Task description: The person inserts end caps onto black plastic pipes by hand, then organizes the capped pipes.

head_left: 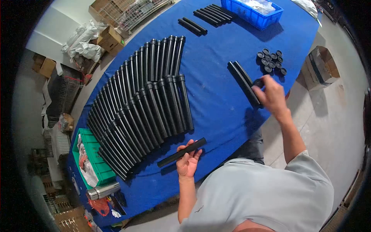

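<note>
My left hand (187, 164) is closed around a black tube (198, 144), holding it at a slant just over the front edge of the blue-covered table. Between the fingers of my right hand (273, 96) is a round black cap (257, 82), partly hidden by the thumb and fingers. Under and beside that hand lie two loose black tubes (241, 83), side by side. Several more black caps (272, 61) sit in a cluster beyond my right hand. On the left, black tubes with caps on their far ends (154, 100) lie in two overlapping fanned rows.
Several plain tubes (212, 14) lie at the far side near a blue crate (255, 17). At the left end stand a green crate (101, 170) with cloth-like contents and a metal flask (103, 190). A cardboard box (320, 69) stands on the floor at right.
</note>
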Motion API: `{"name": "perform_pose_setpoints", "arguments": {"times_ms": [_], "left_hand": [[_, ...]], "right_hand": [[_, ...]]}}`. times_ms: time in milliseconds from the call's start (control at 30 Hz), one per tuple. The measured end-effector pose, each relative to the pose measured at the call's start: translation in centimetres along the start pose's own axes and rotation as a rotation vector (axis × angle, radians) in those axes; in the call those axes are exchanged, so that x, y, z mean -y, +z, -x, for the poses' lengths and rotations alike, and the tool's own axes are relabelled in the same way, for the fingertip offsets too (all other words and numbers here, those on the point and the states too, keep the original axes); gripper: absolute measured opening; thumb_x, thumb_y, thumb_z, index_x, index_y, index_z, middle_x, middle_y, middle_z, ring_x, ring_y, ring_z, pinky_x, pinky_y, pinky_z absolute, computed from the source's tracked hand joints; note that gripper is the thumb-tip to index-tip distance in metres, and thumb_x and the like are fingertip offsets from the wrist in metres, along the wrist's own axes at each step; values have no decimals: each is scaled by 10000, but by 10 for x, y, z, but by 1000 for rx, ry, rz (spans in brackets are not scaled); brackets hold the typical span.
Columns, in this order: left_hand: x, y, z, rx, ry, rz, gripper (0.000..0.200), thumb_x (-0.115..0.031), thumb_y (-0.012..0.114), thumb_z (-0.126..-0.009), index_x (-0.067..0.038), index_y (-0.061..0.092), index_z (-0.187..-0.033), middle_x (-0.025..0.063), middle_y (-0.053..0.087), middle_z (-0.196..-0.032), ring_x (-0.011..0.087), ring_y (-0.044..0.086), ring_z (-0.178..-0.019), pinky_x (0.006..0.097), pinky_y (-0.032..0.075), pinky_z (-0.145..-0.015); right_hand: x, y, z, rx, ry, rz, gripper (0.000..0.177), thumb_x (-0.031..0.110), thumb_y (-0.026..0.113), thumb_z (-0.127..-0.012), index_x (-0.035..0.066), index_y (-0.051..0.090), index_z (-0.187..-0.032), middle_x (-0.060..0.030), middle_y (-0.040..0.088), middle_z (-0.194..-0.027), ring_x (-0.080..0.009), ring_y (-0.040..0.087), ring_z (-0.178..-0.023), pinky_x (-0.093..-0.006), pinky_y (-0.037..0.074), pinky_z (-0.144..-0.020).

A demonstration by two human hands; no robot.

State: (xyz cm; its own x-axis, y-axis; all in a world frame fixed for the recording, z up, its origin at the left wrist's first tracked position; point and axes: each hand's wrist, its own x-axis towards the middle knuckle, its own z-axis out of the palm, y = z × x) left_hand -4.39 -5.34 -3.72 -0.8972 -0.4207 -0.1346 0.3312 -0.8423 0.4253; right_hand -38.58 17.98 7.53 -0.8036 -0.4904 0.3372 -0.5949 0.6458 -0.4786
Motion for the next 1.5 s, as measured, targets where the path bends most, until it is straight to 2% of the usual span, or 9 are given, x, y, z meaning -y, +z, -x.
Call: {"name": "perform_pose_setpoints", "arguments": {"times_ms": [200,467,700,867,1133,1233,1367,1400,1500], "left_hand": [[0,0,3,-15,19,-12,339,-22,644,-943,-163,631,-1251,170,525,-1472,361,490,-1377,573,465,-1096],[3,-3,4,-4,48,-4,358,-8,646,-933,-152,632,-1260,175,521,-1476,361,522,-1349,562,477,-1089],[3,-5,5,-22,42,8,343,-23,642,-942,-154,636,-1259,170,530,-1472,341,533,-1343,567,466,-1091],[1,1,2,-17,38,16,342,-50,651,-946,-163,636,-1268,165,533,-1471,332,533,-1345,568,452,-1100],[21,17,25,-188,-1,79,337,-145,639,-984,-92,597,-1314,168,598,-1384,288,633,-1214,448,542,-1035],[29,33,36,-278,-59,89,298,-212,633,-997,-8,632,-1214,171,702,-1191,300,689,-1090,439,583,-942],[16,58,62,-367,-262,-700,312,-195,690,-961,60,630,-1131,223,713,-1021,315,731,-854,364,604,-686],[17,78,61,-425,-116,-970,299,-145,744,-912,49,636,-1113,181,718,-952,277,719,-771,317,588,-657],[-9,82,53,-240,570,-1837,365,-110,829,-811,-5,633,-1101,150,690,-1017,304,684,-899,383,558,-793]], "right_hand": [[63,92,4,231,-241,-130,292,226,696,-864,16,521,-966,-223,631,-902,-424,660,-819,-514,539,-728],[58,137,-13,331,-150,-29,358,217,721,-860,22,504,-1068,-220,607,-997,-433,642,-858,-510,527,-737],[76,86,5,159,-155,-23,676,278,820,-795,-21,471,-1292,-200,571,-1092,-389,652,-945,-470,559,-751],[91,61,51,491,-331,-446,539,211,781,-834,30,531,-1276,-181,617,-1075,-345,669,-899,-445,549,-767],[127,80,95,957,-118,-1044,525,161,772,-842,45,581,-1317,-130,681,-1071,-247,669,-861,-359,551,-743],[129,90,98,802,-299,-1030,385,144,739,-859,24,631,-1208,-174,708,-1017,-297,706,-884,-384,553,-756],[129,82,96,859,-257,-949,359,195,732,-863,13,643,-1160,-220,702,-932,-335,712,-833,-413,550,-729],[128,83,96,856,-223,-974,360,201,736,-862,14,645,-1155,-223,703,-937,-332,710,-819,-413,547,-719],[126,83,93,873,-207,-929,362,224,746,-862,15,652,-1141,-210,710,-892,-303,700,-740,-400,536,-673]]}}
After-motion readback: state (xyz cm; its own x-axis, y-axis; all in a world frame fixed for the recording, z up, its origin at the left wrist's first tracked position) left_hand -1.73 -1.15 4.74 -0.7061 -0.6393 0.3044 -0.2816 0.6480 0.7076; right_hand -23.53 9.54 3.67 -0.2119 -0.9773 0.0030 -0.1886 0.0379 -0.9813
